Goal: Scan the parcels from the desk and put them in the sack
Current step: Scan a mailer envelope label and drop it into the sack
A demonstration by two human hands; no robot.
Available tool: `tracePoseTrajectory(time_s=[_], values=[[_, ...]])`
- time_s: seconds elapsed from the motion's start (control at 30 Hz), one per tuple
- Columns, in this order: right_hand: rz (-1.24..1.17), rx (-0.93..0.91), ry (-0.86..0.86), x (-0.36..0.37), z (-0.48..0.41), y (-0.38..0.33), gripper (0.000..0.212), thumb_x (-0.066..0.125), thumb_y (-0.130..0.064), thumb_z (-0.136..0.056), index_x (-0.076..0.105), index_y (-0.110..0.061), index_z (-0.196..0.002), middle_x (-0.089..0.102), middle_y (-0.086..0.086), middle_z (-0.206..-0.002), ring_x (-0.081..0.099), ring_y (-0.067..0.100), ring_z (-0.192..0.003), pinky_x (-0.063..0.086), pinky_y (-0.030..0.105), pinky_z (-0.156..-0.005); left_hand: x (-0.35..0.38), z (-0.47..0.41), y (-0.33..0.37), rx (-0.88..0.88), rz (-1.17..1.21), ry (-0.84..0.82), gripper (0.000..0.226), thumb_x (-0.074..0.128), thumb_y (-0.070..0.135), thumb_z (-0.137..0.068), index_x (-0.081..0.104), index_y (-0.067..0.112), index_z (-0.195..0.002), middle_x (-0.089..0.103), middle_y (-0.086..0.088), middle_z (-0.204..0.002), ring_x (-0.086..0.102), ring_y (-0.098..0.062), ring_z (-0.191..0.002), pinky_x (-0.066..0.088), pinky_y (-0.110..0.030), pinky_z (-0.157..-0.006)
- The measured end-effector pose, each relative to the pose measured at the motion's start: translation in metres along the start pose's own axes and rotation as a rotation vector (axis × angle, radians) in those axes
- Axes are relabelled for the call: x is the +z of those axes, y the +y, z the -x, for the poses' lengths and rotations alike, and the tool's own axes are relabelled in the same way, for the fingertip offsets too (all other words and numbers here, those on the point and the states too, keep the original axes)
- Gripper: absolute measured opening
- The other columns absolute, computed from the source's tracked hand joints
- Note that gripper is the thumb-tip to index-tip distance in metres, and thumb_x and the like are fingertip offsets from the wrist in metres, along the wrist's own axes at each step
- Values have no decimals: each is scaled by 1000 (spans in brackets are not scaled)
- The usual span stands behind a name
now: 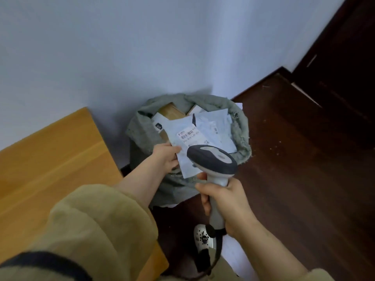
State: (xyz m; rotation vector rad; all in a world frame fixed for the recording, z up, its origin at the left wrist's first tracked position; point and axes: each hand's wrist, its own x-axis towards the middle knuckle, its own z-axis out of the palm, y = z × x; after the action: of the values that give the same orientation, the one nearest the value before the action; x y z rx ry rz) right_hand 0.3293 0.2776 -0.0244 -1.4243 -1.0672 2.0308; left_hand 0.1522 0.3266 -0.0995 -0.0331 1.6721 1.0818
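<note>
Parcel (187,142), a flat white mailer, seen from the head view: I hold it with the barcode label (187,134) up, above the open mouth of the grey sack (242,128), which stands against the wall just beside the end of the wooden desk (50,155). My left hand (165,157) pinches the mailer's near left edge, thumb on top and fingers curled beneath. My right hand (225,201) is wrapped round the handle of the scanner (213,159), whose head overlaps the mailer's lower right corner and points toward the label. Inside the sack lie a cardboard box (170,112) and other white mailers (215,124). I judge the step in hand to be the scan, or the drop just after it. The next move calls only for my left fingers to loosen so that the mailer falls flat among the others, clear of the rim.
</note>
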Motion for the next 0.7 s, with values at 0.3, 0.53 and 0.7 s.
tracePoseTrajectory(time_s=[0.3, 0.53, 0.7], values=[[12, 69, 2, -18, -16, 2, 9, 64, 3, -84, 65, -3, -91, 50, 4, -46, 43, 18, -37, 39, 28, -43, 33, -43, -4, 11, -193, 87, 45, 60, 19, -93, 48, -3, -131, 54, -21, -133, 56, -35, -118, 48, -43, -98], [91, 177, -243, 48, -11, 2, 11, 64, 0, -85, 62, -1, -96, 50, 5, -49, 43, 16, -36, 39, 26, -42, -57, 1, 2, 245, -411, 164, 47, 58, 7, -92, 46, 0, -137, 49, -17, -139, 47, -33, -128, 36, -44, -110], [165, 189, -441, 117, 5, 13, 8, 65, 1, -84, 62, -1, -91, 51, 5, -50, 46, 18, -41, 40, 27, -41, -165, 49, -17, 295, -488, 402, 41, 53, 10, -95, 48, 5, -136, 49, -11, -140, 47, -27, -128, 39, -35, -105]])
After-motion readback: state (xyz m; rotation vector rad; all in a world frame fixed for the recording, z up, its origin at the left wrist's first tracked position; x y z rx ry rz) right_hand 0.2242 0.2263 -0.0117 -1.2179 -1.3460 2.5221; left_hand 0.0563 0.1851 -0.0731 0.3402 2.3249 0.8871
